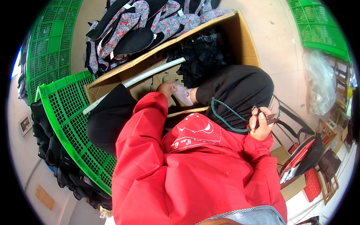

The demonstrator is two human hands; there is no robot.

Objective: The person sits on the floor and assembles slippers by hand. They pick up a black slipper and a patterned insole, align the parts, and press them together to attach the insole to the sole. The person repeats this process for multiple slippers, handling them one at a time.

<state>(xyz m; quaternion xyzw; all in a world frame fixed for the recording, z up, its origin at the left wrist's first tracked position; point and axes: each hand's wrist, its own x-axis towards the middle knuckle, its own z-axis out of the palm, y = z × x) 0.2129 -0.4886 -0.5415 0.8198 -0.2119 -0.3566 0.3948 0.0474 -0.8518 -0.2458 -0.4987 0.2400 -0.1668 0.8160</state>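
One dark piece (271,119) points lengthwise rightward, gripped by the right hand (261,125); left hand (166,89) curled, grasp unclear.

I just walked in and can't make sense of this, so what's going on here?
A seated person in a red smock holds a small dark item, too unclear to name, in the right hand. The left hand is low by a socked foot; whether it holds anything is unclear. In front, a cardboard box contains black scraps, with a white pipe slanting across it. Floral and black pieces are piled beyond.
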